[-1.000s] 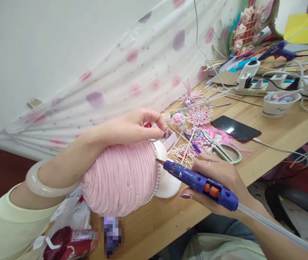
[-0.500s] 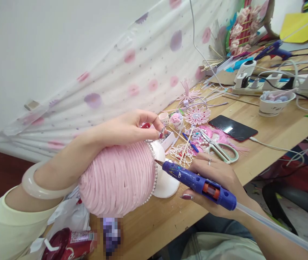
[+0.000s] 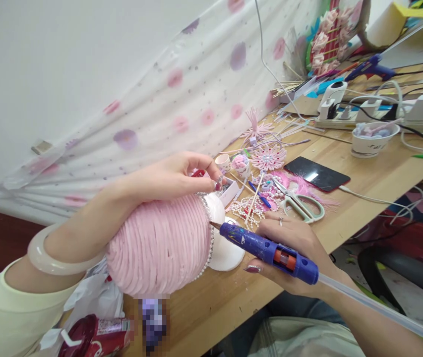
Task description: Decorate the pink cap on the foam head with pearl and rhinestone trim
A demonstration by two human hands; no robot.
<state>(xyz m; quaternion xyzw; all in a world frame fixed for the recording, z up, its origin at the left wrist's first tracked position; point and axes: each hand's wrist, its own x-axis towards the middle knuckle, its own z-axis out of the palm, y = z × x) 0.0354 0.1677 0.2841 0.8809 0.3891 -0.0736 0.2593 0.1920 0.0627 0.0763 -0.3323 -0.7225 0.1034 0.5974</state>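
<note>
A pink, strand-covered rounded piece (image 3: 159, 245) sits below my left wrist, with a silvery rhinestone chain (image 3: 211, 244) along its right edge. My left hand (image 3: 187, 176) bends over the top, thumb and fingertip pinching the free end of that chain. In my right hand (image 3: 296, 243) is a blue hot glue gun (image 3: 252, 242), a clear glue stick (image 3: 367, 302) trailing from its back. Its metal nozzle points left at the chain, touching or very near the edge. White rounded parts (image 3: 228, 253) show behind the nozzle; how they join the pink piece is hidden.
Scissors (image 3: 304, 206), pearl strings (image 3: 246, 210), a blue pen (image 3: 261, 196) and a phone (image 3: 317, 173) lie beyond my right hand. A paper cup (image 3: 373, 144) and power strip (image 3: 363, 124) stand farther right. A red drink cup (image 3: 103, 337) lies near front left.
The view has shifted slightly, moving most things a little left. The yellow sheet at the back right has changed shape. Both hands keep nearly the same pose at the pink piece.
</note>
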